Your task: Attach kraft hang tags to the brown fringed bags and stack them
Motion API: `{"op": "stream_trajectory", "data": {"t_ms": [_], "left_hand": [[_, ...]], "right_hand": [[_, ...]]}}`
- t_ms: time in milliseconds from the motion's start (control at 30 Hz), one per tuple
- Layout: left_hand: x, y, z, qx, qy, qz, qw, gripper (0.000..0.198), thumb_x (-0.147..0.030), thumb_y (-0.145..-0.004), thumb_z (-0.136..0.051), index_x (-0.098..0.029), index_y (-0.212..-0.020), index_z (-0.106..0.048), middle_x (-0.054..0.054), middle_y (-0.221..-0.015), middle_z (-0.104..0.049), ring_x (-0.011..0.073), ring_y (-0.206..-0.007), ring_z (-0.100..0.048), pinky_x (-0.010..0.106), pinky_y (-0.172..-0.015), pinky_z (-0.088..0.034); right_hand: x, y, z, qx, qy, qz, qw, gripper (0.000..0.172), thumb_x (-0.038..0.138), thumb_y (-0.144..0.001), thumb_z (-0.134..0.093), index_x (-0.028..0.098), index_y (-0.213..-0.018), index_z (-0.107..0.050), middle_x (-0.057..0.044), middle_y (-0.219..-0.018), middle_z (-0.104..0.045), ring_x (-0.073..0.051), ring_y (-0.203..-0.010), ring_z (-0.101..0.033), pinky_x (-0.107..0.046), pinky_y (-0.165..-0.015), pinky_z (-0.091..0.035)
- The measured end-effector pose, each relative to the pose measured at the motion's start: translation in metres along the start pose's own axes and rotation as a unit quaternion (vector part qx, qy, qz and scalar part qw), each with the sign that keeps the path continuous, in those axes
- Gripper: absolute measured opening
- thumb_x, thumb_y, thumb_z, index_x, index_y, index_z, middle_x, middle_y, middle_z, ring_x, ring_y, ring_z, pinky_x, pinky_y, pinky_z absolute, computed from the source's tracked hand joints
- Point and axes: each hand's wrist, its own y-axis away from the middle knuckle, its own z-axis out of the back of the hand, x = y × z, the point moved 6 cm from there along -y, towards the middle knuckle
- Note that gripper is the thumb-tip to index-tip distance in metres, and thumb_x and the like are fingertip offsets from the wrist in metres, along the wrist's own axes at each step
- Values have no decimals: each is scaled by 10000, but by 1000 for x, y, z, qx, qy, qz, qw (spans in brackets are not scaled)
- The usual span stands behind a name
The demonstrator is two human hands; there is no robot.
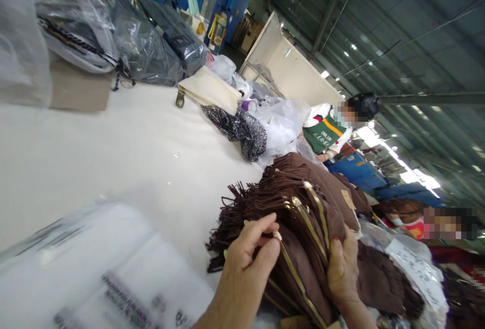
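Observation:
A pile of brown fabric pieces with fringe and gold zippers, which look like fringed bags [306, 263], lies at the near right of the table. My left hand [250, 258] pinches the pale end of one zipper [291, 268] between thumb and fingers. On the right side of the pile, my right hand [345, 266] is closed around the brown fabric, thumb on top; its other fingers are mostly hidden. More zippers run side by side between the hands. A tan tag [347, 198] hangs on the upper piece.
Printed clear plastic bags [121, 268] lie at the near left of the white table [125, 152]. Plastic-wrapped bags [151, 41], a cream cloth [208, 89] and a black-and-white wrapped bundle [246, 132] stand farther back. A co-worker [326, 129] in a green apron is across; another person [413, 223] is at right.

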Motion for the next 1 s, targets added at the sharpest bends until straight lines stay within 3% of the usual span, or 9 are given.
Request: {"op": "stream_trajectory", "data": {"t_ms": [100, 200, 300, 400, 500, 633, 833, 1000], "left_hand": [[-11, -18, -11, 2, -110, -10, 994, 272, -282, -768, -500, -212, -983, -650, 42, -908, -663, 190, -854, -566, 297, -771, -401], [-27, -37, -16, -33, -163, -38, 985, 220, -228, -747, -488, -198, -874, -665, 30, -827, -661, 193, -838, -560, 303, -777, -397], [-50, -57, -27, -51, -182, -81, 979, 174, -213, -740, -485, -199, -776, -654, 22, -831, -648, 178, -860, -545, 291, -808, -381], [-54, -81, -48, 6, -130, 9, 991, 172, -245, -738, -486, -164, -650, -609, 13, -694, -606, 129, -652, -516, 246, -596, -381], [-53, -96, -66, 60, -92, 80, 991, 159, -205, -686, -543, -134, -545, -556, -7, -534, -528, 81, -464, -423, 206, -428, -279], [-51, -101, -73, 74, -75, 77, 991, 50, -127, -624, -600, -134, -582, -573, -37, -440, -489, 69, -399, -419, 180, -373, -249], [-48, -100, -67, 43, -100, -2, 994, 36, -157, -635, -612, -151, -601, -618, -52, -418, -486, 72, -404, -441, 177, -385, -288], [-47, -101, -69, 64, -102, -57, 991, 47, -178, -647, -589, -164, -603, -597, -68, -429, -490, 60, -381, -420, 174, -395, -302]], "right_hand": [[2, 0, 1, -2, -1, -2, 1000, 634, 486, -846, -231, 56, -1301, -336, -203, -1261, -394, -327, -1191, -333, -527, -997, -241], [4, 0, 1, -8, -2, 3, 1000, 613, 491, -846, -233, 94, -1302, -342, -178, -1244, -407, -322, -1184, -336, -533, -997, -240], [2, -1, 0, -5, 3, -1, 1000, 648, 502, -845, -225, 53, -1298, -340, -206, -1245, -404, -330, -1184, -331, -537, -996, -238], [0, -1, -1, -6, 6, 0, 1000, 689, 511, -843, -220, -3, -1286, -341, -243, -1245, -403, -340, -1185, -327, -537, -995, -239], [-1, -1, -1, -12, 5, 5, 1000, 671, 503, -844, -234, 11, -1285, -348, -236, -1245, -414, -334, -1186, -335, -534, -992, -247], [0, -1, -2, -20, 4, 12, 1000, 646, 490, -845, -246, 26, -1280, -360, -227, -1242, -425, -328, -1181, -345, -528, -990, -255], [4, -1, 0, -22, 2, 13, 1000, 665, 495, -844, -234, 3, -1271, -367, -240, -1236, -426, -332, -1179, -347, -522, -987, -256], [5, 0, 1, -23, 1, 13, 1000, 656, 495, -846, -234, 17, -1277, -362, -229, -1246, -423, -327, -1181, -347, -519, -992, -253]]}}
